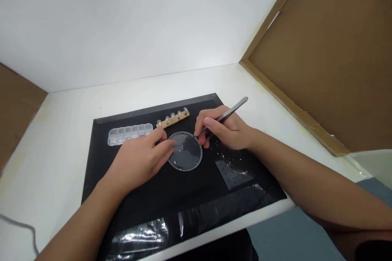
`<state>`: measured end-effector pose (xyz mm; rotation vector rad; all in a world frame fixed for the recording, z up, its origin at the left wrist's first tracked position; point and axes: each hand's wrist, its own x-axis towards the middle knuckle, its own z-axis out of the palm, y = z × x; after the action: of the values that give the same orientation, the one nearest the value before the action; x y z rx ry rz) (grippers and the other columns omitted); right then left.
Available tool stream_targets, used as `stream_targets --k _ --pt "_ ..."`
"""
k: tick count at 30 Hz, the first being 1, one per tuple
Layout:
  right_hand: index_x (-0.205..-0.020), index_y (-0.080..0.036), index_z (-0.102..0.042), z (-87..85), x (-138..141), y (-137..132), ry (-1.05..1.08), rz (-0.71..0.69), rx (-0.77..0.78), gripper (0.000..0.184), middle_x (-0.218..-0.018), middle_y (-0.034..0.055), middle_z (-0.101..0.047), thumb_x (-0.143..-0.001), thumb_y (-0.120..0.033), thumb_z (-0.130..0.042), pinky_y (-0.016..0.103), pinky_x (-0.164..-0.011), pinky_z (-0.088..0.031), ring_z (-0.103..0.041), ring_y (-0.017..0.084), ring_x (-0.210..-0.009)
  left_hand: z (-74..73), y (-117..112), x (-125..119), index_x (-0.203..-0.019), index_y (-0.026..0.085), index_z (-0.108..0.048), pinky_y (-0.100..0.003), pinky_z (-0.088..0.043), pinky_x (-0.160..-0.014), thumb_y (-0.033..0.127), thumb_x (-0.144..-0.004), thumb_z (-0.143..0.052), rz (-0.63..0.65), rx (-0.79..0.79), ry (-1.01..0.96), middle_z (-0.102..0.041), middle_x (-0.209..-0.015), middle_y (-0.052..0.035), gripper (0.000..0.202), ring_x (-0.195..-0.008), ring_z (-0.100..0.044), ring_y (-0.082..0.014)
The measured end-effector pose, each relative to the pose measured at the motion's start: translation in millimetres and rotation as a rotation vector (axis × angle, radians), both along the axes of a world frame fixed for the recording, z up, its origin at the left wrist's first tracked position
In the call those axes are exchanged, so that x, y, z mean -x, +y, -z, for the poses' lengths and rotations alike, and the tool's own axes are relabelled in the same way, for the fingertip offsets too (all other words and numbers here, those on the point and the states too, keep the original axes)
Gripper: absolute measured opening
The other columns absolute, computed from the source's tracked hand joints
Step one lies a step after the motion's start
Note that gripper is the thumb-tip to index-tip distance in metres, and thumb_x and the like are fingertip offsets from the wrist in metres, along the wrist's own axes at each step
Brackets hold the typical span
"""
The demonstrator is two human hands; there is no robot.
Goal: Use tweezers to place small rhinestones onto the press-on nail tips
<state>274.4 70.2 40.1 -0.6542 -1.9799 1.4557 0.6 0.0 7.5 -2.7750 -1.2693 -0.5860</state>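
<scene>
My right hand [222,128] grips a pair of metal tweezers [234,109] like a pen. Their tips point down-left over the right rim of a clear round dish [185,167]; what is between the tips is too small to make out. My left hand [142,157] has its fingers bent and closed at the left rim of this dish, with the fingertips over the edge. Several tiny shiny bits lie inside the dish. Behind it, a wooden strip [173,120] carries several clear nail tips standing in a row.
A clear compartment box [130,133] with small bits stands behind my left hand. Loose tiny gems [223,156] and a small clear plastic bag [234,175] lie to the right. All rest on a black mat [147,204] on a white table [64,130]; cardboard panels [330,57] flank it.
</scene>
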Motion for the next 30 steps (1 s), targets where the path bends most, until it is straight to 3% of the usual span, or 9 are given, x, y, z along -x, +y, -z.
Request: stream_targets --k 6,10,17,23,30 --pt "-0.089 -0.013 -0.072 0.1 0.4 -0.5 -0.001 0.008 0.008 0.046 -0.072 0.0039 -0.070 -0.109 -0.051 -0.056 0.018 -0.053 -0.063 -0.073 0.012 -0.063 -0.8 -1.2 0.9 -0.115 0.026 -0.071 -0.023 -0.029 -0.051 0.024 -0.108 -0.048 0.008 0.019 -0.020 -0.071 -0.108 -0.0029 0.024 -0.065 -0.058 -0.0101" --pt "-0.089 -0.013 -0.072 -0.1 0.1 -0.5 -0.005 0.012 0.002 0.046 -0.072 0.0042 -0.070 -0.109 -0.052 -0.056 0.018 -0.052 -0.062 -0.073 0.013 -0.064 -0.9 -1.6 1.0 -0.107 0.026 -0.073 -0.024 -0.025 -0.051 0.025 -0.108 -0.049 0.006 0.022 -0.019 -0.069 -0.105 -0.0016 0.025 -0.064 -0.056 -0.0101" --pt "-0.089 -0.012 -0.072 -0.4 -0.4 0.4 0.005 -0.002 -0.014 0.045 -0.072 0.0041 -0.070 -0.110 -0.049 -0.056 0.017 -0.051 -0.062 -0.072 0.011 -0.061 1.9 -1.1 2.4 -0.115 0.031 -0.073 -0.026 -0.023 -0.052 0.028 -0.109 -0.052 -0.001 0.012 0.000 -0.068 -0.100 0.0012 0.022 -0.063 -0.052 -0.0107" --pt "-0.089 -0.012 -0.072 -0.6 0.0 0.3 0.007 -0.010 -0.005 0.044 -0.073 0.0042 -0.070 -0.110 -0.048 -0.056 0.017 -0.052 -0.062 -0.072 0.012 -0.061 2.9 -0.6 0.3 -0.113 0.025 -0.072 -0.024 -0.034 -0.056 0.037 -0.112 -0.050 -0.006 0.042 -0.057 -0.071 -0.103 -0.0015 0.025 -0.071 -0.061 -0.0113" --pt "-0.091 -0.011 -0.071 2.4 -0.4 1.1 0.006 -0.041 0.035 0.047 -0.073 0.0044 -0.070 -0.111 -0.050 -0.054 0.018 -0.054 -0.062 -0.072 0.012 -0.063 4.6 0.3 -1.0 -0.115 0.026 -0.072 -0.025 -0.054 -0.070 0.028 -0.109 -0.056 0.060 0.084 -0.180 -0.077 -0.113 -0.0008 0.017 -0.082 -0.072 -0.0136"
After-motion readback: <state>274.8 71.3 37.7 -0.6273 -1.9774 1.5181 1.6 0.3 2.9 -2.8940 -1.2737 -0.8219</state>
